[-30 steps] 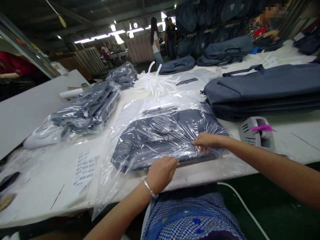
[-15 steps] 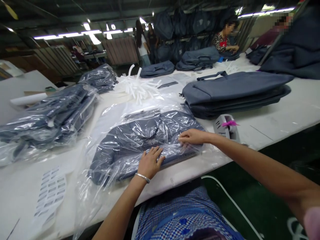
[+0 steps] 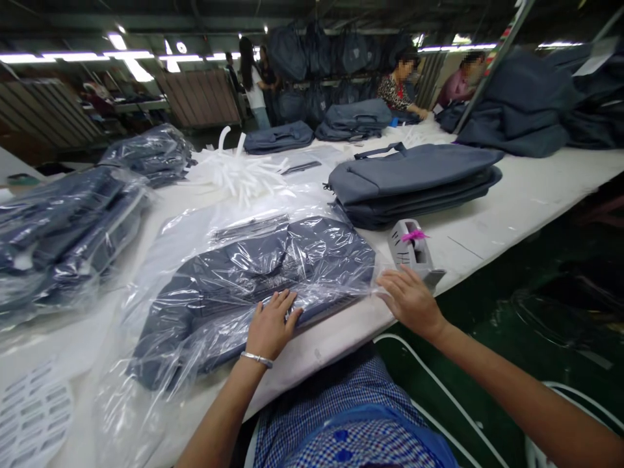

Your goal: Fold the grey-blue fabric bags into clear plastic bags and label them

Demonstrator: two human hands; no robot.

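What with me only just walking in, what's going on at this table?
A person is handling a dark blue bag in clear plastic. Their left hand lies flat on it; the right hand is at the plastic's right end, beside a grey tape dispenser. Beyond that lie stacked bags without plastic; plastic-covered ones lie at left.

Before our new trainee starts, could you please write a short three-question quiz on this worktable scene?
1. True or false: the left hand rests on clear plastic film over a dark blue fabric bag.
2. Fill in: near the right hand, the grey plastic tape dispenser bears a bright ____ strip.
3. The shiny silver bracelet is worn beside which hand: A) right, B) left?
Key: 1 true; 2 pink; 3 B.
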